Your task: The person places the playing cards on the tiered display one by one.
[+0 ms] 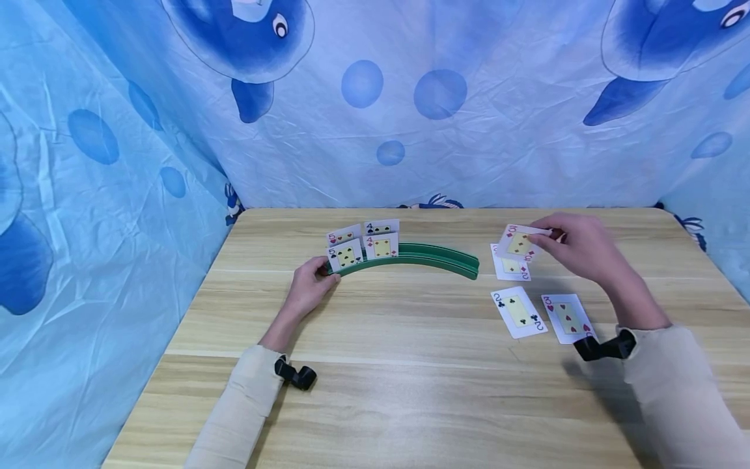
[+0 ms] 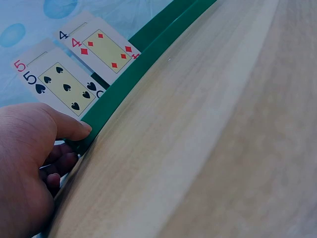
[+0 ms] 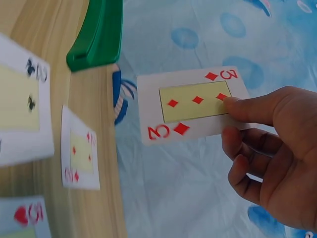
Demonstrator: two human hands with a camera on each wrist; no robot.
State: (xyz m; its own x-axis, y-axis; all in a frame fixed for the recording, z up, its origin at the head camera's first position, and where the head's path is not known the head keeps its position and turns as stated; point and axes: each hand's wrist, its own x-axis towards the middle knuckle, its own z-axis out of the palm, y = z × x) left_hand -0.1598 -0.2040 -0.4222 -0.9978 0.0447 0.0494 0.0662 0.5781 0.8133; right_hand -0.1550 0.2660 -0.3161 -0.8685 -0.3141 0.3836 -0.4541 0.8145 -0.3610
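I'm watching the right hand pinching the three of diamonds by one end, above the surface, while the left hand is gripping the green rack. The card is looking light, slick and bendable, probably favouring a gentle edge hold.

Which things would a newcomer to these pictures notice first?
Probably the curved green holder on the wooden table: four cards stand at its left end, which the left hand grips. Then the three of diamonds, pinched by the right hand at the right. Behind, large blue sea animals decorate the backdrop.
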